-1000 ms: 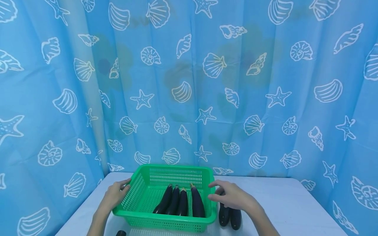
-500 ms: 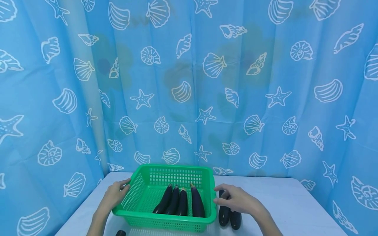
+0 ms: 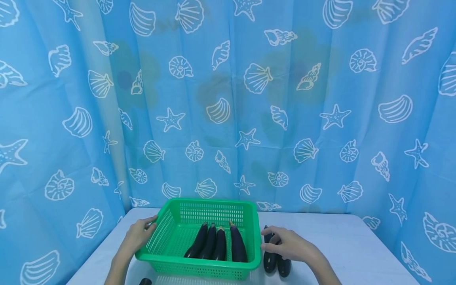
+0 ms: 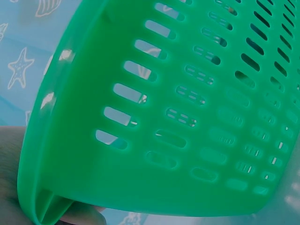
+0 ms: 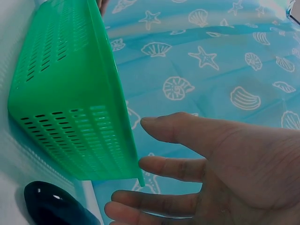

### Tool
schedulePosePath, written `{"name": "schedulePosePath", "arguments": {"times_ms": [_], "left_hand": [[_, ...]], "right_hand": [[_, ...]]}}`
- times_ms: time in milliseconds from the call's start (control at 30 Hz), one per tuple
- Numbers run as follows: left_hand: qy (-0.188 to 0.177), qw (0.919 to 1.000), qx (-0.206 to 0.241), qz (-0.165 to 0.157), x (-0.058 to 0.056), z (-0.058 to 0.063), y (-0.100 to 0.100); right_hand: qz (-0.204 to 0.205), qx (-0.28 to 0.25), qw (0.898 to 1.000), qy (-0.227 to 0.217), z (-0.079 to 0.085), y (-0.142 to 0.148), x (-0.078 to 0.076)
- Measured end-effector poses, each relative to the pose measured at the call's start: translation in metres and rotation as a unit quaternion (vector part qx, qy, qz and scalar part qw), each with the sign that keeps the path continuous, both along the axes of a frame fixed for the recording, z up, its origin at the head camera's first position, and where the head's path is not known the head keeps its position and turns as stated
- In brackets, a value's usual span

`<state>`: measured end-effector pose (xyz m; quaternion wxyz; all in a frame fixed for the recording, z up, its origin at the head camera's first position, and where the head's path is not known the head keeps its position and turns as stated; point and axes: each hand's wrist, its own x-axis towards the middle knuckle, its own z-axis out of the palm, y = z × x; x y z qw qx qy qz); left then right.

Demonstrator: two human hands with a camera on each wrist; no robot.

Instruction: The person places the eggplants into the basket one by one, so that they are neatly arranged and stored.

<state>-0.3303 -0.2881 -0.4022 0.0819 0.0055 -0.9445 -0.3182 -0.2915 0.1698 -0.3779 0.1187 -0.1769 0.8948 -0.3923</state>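
A green plastic basket (image 3: 194, 261) with slotted sides sits on the table, tilting slightly in neither direction that I can make out. Several dark purple eggplants (image 3: 221, 244) lie side by side inside it. At the basket's left rim, my left hand (image 3: 138, 235) grips the edge; the left wrist view shows part of the hand behind the rim and a fingertip below it. My right hand (image 3: 288, 242) is just off the right rim, fingers spread and relaxed with nothing between them. Beneath it, two more eggplants (image 3: 270, 264) rest on the table, partly hidden by the hand.
The white table (image 3: 338, 245) extends to the right of the basket. A dark rounded end (image 3: 145, 281) pokes in at the bottom edge, front left. Blue curtains (image 3: 228, 130) with white seashell prints enclose the back and sides.
My right hand has moved right, away from the basket's right rim, and now hovers over the eggplants outside. The left hand and the basket have stayed put.
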Motion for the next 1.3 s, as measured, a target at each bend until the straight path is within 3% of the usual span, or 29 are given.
{"name": "schedulePosePath", "arguments": {"times_ms": [1000, 1300], "left_hand": [[-0.006, 1.0000, 0.000, 0.000, -0.001, 0.000, -0.001], [0.007, 0.9999, 0.012, -0.006, 0.004, -0.001, 0.002]], "right_hand": [[-0.042, 0.013, 0.999, 0.000, -0.013, 0.024, -0.014], [-0.061, 0.024, 0.998, 0.012, -0.013, 0.034, -0.013]]}}
